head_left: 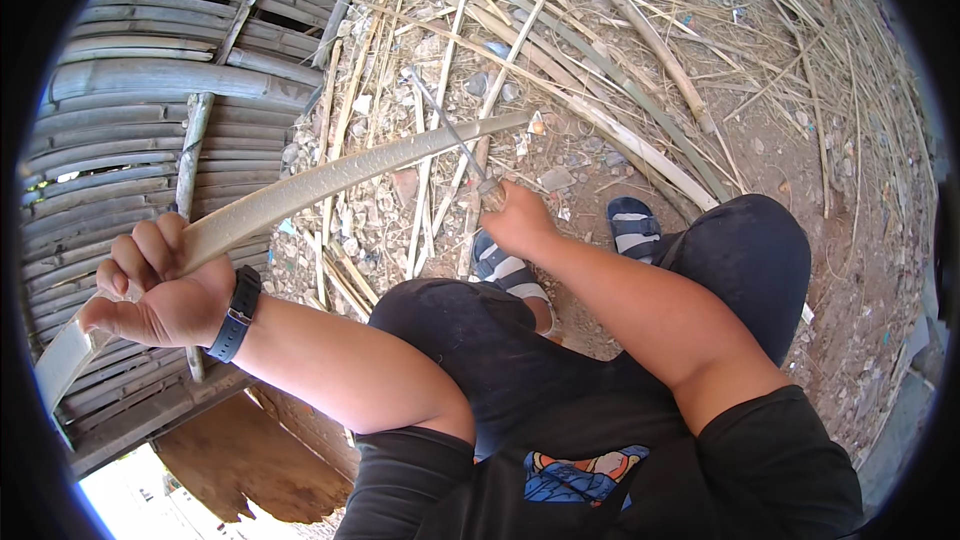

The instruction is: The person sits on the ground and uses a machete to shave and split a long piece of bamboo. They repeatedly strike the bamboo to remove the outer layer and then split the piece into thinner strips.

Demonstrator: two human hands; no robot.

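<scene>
Left hand: the left hand (160,290) is wrapped tight round the near end of a long bamboo strip (330,175), fingers curled over it and thumb underneath; a black wristband (235,315) sits just behind the hand.
Right hand: the right hand (515,220) is closed in a fist on the handle of a knife (455,135), whose thin blade points up and away from the person.
Strip: it runs from beyond the left fist, where a short tail sticks out toward the lower left, across the picture to its far end near the upper middle, bowed in a gentle curve and held off the ground.
Blade and strip: the blade crosses the strip close to its far end, well away from the left fist; whether the edge bites into it or only lies against it, I cannot tell.
Progress: the strip looks pale and already split flat, so I judge the rough splitting done and trimming or shaving left; no fresh shavings are clear enough to say more.
Around: a stack of bamboo slats (150,110) lies at the left, loose stalks and scraps (600,50) litter the dirt, and striped sandals (630,225) show by the knees.
</scene>
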